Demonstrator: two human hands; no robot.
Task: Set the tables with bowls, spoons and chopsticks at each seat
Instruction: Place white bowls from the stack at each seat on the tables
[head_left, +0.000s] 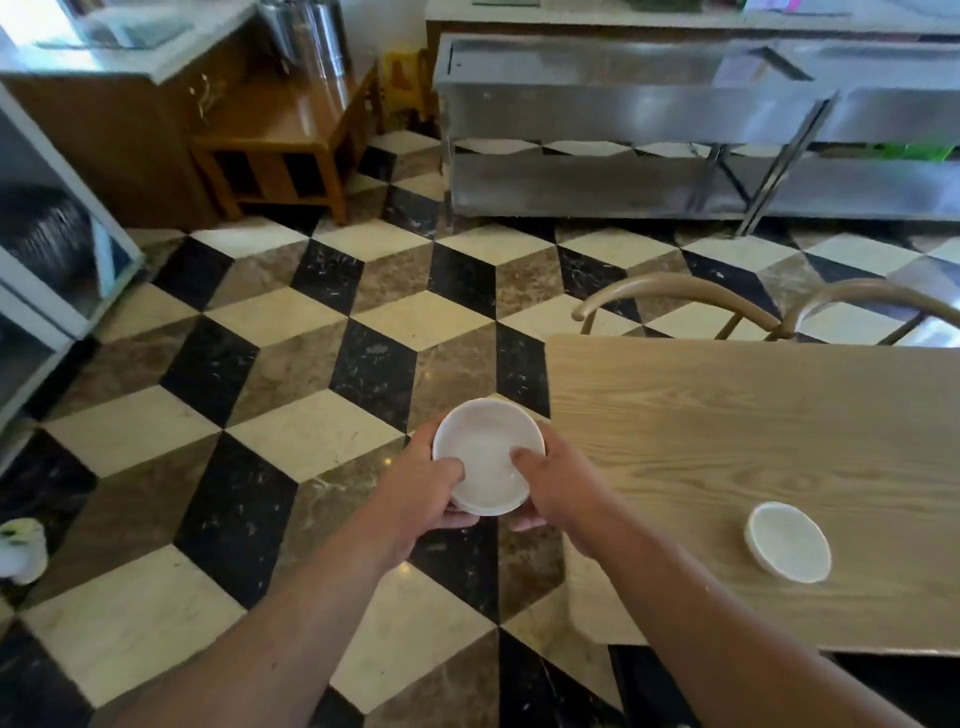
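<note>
A dining room with a cube-patterned floor (291, 332) in black, cream and brown; a wooden table (727, 426) fills the right side.

The bowl (483, 447), white and upright, is held over the floor, just off the table's left edge and not yet above it. The left hand (426, 493) grips its left side and the right hand (556, 488) its right, each with a thumb hooked over the rim into the bowl and fingers curled underneath. A second rim seems to show below, so it may be a small stack; I cannot tell for sure.

A set bowl (788, 542), also white, stands on the table close to its near edge, well apart from the hands. Two chairs (670, 291) are tucked in at the far edge, and the table in front of them is bare wood. Beyond them runs a steel counter (675, 104).

As a judgement, the work is at an early stage. One seat on the near side has its bowl, and the one in hand looks meant for another seat. No spoons or chopsticks show anywhere, on the table or in the hands, so both those rounds seem left to do. The table's right end is out of view.
</note>
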